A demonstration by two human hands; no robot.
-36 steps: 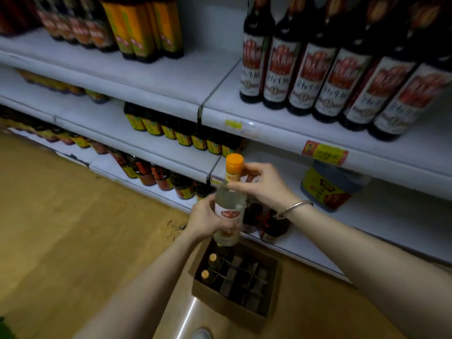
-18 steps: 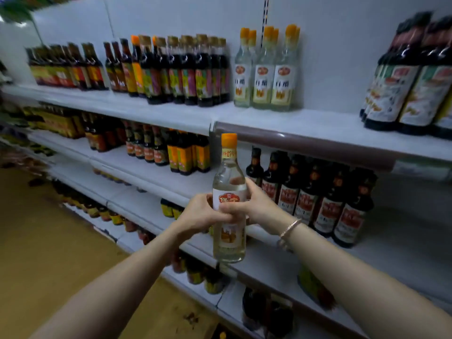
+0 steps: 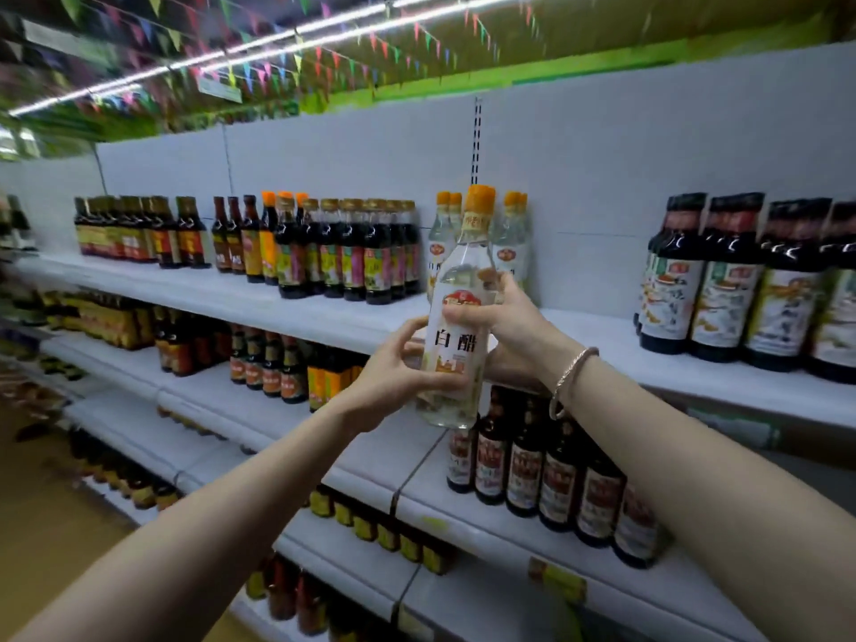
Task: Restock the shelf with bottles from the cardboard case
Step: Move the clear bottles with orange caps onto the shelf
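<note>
Clear bottle held in both hands before the top shelf.

The shelf unit (image 3: pixel 287 312) runs out of view at both sides; its lower tiers are cut off at the bottom edge, and labels on the dark bottles (image 3: pixel 352 252) are blurred and unreadable. The matching clear bottles (image 3: pixel 512 243) on the top shelf are partly hidden behind the held clear bottle (image 3: pixel 458 326), which stands upright with its orange cap level with theirs. The left hand (image 3: pixel 393 377) wraps its lower body, fingers curled; the right hand (image 3: pixel 509 317) grips the label zone, a bracelet (image 3: pixel 572 377) on its wrist. Compared with half a second earlier, the bottle sits higher, nearer the top shelf, and the ceiling bunting (image 3: pixel 324 53) is now visible.
</note>
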